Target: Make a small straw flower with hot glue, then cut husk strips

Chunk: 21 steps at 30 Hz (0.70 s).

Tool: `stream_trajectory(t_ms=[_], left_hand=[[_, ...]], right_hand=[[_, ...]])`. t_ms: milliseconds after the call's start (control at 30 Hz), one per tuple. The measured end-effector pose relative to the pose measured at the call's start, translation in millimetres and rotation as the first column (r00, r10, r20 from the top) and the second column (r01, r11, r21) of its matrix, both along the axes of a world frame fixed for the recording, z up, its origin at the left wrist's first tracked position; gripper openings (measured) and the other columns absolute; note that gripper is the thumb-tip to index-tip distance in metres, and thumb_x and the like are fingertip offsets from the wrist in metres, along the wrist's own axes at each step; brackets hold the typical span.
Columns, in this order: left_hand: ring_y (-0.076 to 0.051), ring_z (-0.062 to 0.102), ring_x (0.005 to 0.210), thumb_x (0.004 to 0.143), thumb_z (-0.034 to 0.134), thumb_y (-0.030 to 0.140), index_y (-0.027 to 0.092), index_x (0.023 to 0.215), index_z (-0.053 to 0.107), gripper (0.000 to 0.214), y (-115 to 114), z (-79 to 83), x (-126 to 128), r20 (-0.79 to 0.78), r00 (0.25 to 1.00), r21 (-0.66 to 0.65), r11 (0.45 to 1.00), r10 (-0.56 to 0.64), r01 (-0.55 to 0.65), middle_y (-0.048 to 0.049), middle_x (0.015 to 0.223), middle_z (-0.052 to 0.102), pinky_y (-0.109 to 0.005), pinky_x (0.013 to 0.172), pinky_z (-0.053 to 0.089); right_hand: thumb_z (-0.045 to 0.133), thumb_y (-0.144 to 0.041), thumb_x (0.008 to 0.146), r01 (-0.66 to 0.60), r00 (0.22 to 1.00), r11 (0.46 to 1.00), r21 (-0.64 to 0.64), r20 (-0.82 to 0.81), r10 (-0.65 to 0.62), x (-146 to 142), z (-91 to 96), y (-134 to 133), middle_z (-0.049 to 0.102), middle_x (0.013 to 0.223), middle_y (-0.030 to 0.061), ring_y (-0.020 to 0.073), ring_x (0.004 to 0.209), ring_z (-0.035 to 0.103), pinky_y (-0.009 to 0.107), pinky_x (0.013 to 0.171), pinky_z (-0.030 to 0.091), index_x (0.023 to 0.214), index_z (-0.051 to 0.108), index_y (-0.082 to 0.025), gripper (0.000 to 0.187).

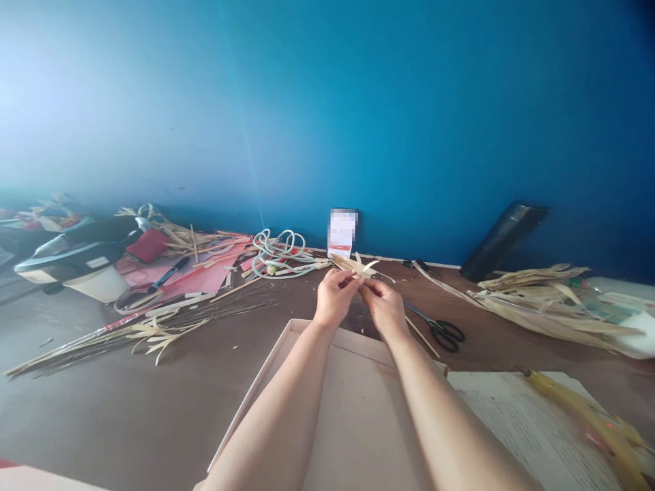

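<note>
Both my hands are raised together above the brown table (205, 368), in front of a blue wall. My left hand (335, 294) and my right hand (383, 307) pinch a small piece made of pale dried leaf strips (358, 266), whose pointed ends fan out above my fingers. The fingers of both hands are closed on it. Black-handled scissors (443, 332) lie on the table just right of my right hand. A shallow cardboard box lid (286, 368) lies under my forearms.
A bundle of thin dark sticks and cut straw shapes (153, 327) lies at left, with pink paper (194, 276), a marker and a white appliance (76, 262). A coiled white cable (279, 256) and a small card sit by the wall. Dried leaves (542, 300) pile up at right.
</note>
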State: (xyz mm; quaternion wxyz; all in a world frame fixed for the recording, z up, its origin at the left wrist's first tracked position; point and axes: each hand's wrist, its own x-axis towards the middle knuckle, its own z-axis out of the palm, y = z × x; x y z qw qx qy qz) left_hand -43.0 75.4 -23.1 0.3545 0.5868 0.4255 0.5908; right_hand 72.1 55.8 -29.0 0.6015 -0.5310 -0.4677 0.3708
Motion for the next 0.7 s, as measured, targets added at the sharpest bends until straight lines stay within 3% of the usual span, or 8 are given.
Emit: stream_trajectory(t_ms=[167,333,467,700], left_hand=[[-0.01,0.055,0.068,0.076,0.067,0.03,0.019,0.107,0.069,0.033,-0.6,-1.7,-0.9,-0.043,0.999,0.008,1.0,-0.02,0.02,-0.0022,0.083,0.06,-0.022,0.067,0.046],[-0.013,0.059,0.076,0.08,0.061,0.033,0.019,0.097,0.073,0.025,-0.8,-2.5,-0.7,-0.098,0.995,-0.003,1.0,-0.026,0.026,-0.0044,0.087,0.064,-0.024,0.071,0.046],[-0.016,0.061,0.081,0.079,0.062,0.036,0.019,0.091,0.074,0.024,-2.2,-2.0,0.4,-0.122,0.985,-0.066,0.991,-0.122,0.115,-0.0052,0.089,0.068,-0.025,0.073,0.046],[-0.015,0.061,0.071,0.075,0.064,0.036,0.018,0.084,0.074,0.022,-3.0,-3.5,2.7,-0.203,0.948,-0.178,0.961,-0.245,0.211,-0.0038,0.082,0.071,-0.025,0.066,0.045]], right_hand=[[0.076,-0.049,0.062,0.091,0.979,0.996,-0.01,-0.184,-0.092,2.2,-0.4,4.1,0.063,0.063,-0.0015,0.0107,0.05,0.044,0.025,0.049,0.035,0.088,0.075,-0.02,0.039],[0.079,-0.047,0.059,0.108,0.937,0.994,-0.017,-0.332,-0.107,4.8,-0.1,7.7,0.064,0.069,0.0002,0.0081,0.048,0.042,0.024,0.046,0.036,0.09,0.073,-0.018,0.043],[0.08,-0.046,0.057,0.098,0.921,0.995,-0.005,-0.379,-0.092,4.9,-0.9,7.8,0.064,0.07,0.0005,0.0077,0.048,0.043,0.024,0.046,0.037,0.091,0.074,-0.017,0.045],[0.081,-0.043,0.057,0.109,0.913,0.994,-0.007,-0.395,-0.103,5.3,0.9,8.0,0.063,0.066,-0.0009,0.008,0.047,0.042,0.024,0.045,0.036,0.088,0.073,-0.017,0.041]])
